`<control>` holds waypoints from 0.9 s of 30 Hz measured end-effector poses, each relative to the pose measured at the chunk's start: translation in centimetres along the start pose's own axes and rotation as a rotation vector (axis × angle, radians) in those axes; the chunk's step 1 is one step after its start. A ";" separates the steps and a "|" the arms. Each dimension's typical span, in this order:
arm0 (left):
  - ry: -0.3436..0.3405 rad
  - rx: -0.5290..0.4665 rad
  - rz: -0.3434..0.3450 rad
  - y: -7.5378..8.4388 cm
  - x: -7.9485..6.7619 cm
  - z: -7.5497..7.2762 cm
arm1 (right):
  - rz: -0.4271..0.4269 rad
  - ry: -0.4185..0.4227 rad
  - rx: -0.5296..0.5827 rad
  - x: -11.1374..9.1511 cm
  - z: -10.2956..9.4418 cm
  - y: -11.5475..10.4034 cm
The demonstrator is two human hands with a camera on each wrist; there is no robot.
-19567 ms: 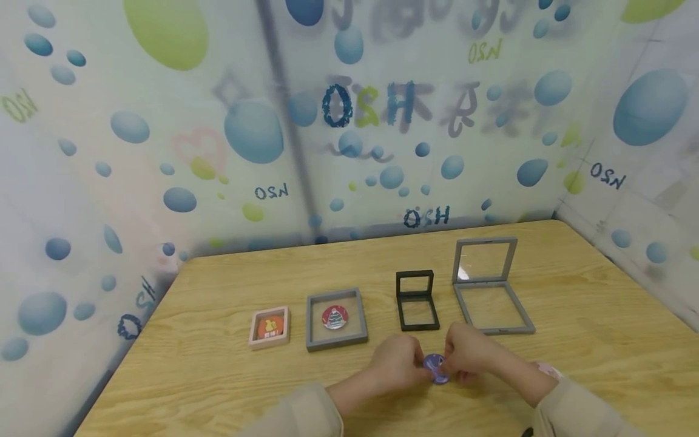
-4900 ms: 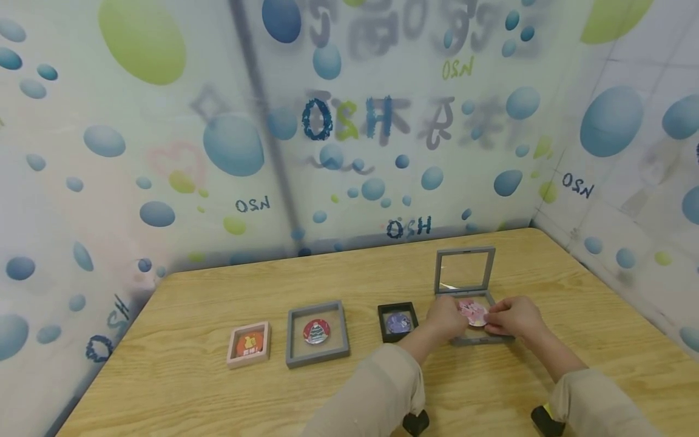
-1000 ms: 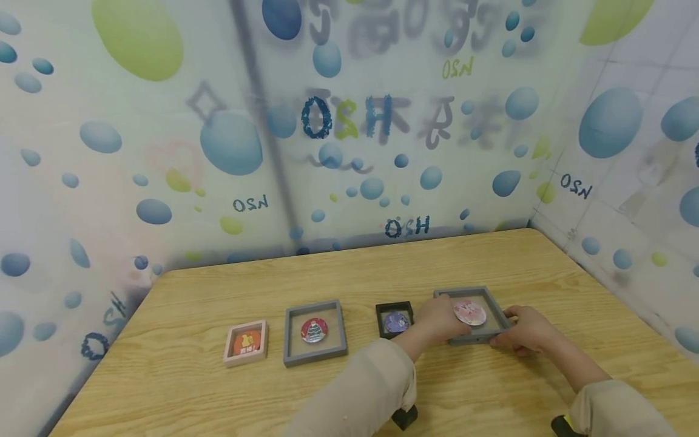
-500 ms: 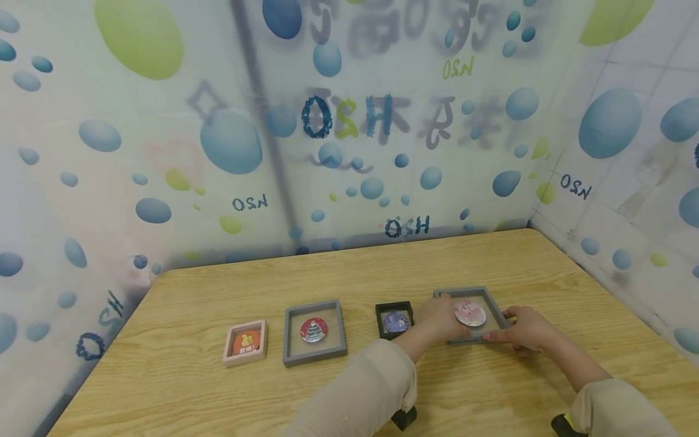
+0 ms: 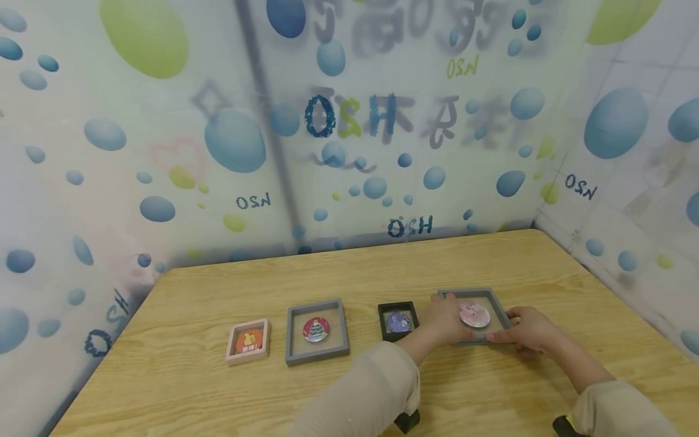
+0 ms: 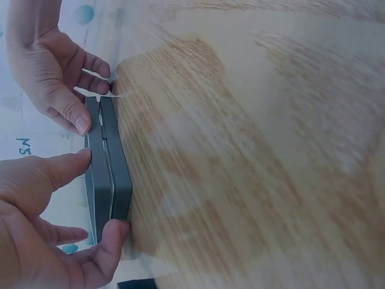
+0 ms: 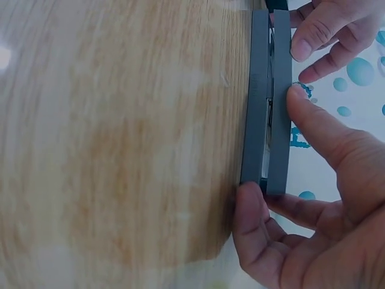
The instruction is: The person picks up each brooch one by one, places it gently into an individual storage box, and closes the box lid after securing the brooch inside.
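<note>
In the head view a square grey display frame [image 5: 499, 309] lies folded together on the table's right side, a round pink badge [image 5: 474, 315] showing through its clear pane. My left hand [image 5: 441, 318] grips its left side, and my right hand [image 5: 531, 331] holds its right side near the front corner. From the left wrist view, a narrow gap runs between the two halves of the grey frame [image 6: 102, 174]; both thumbs press on the upper half. The right wrist view shows the same gap along the frame [image 7: 278, 126], with my right fingers [image 7: 251, 211] curled at its end.
Left of my hands sits a small black frame [image 5: 382, 325] with a purple badge. Farther left are another grey frame [image 5: 292, 337] with a red tree badge and a small pink frame [image 5: 232, 347] with an orange badge. A patterned curtain [image 5: 349, 182] hangs behind the wooden table [image 5: 218, 400].
The purple badge, earlier in my hands, is now inside the folded black frame. The pink badge went into the right grey frame, whose lid has come down. Recently my right thumb shifted onto its front edge.
</note>
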State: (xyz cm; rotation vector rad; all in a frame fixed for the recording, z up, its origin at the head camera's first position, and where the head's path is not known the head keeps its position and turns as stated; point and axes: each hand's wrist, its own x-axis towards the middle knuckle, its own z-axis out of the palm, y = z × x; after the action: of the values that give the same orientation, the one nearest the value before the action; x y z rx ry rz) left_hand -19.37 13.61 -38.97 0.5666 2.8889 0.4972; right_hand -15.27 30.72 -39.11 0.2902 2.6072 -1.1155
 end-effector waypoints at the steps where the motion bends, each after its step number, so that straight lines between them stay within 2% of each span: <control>1: 0.000 0.002 -0.001 0.0 0.0 0.0 | -0.001 0.003 -0.005 0.0 0.0 0.0; 7: 0.012 -0.008 -0.009 -0.1 -0.2 -0.1 | -0.005 0.023 -0.054 -0.1 0.1 -0.1; 16: 0.022 0.007 -0.032 -0.2 0.0 0.1 | -0.014 0.030 -0.060 -0.2 0.2 -0.2; 27: 0.028 0.025 -0.009 -0.2 -0.1 0.2 | -0.004 0.031 -0.043 0.0 0.3 -0.1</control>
State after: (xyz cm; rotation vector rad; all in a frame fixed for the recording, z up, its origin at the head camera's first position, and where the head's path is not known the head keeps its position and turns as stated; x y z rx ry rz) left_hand -19.26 13.46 -39.18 0.5547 2.9269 0.4730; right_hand -15.22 30.46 -39.24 0.2945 2.6561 -1.0627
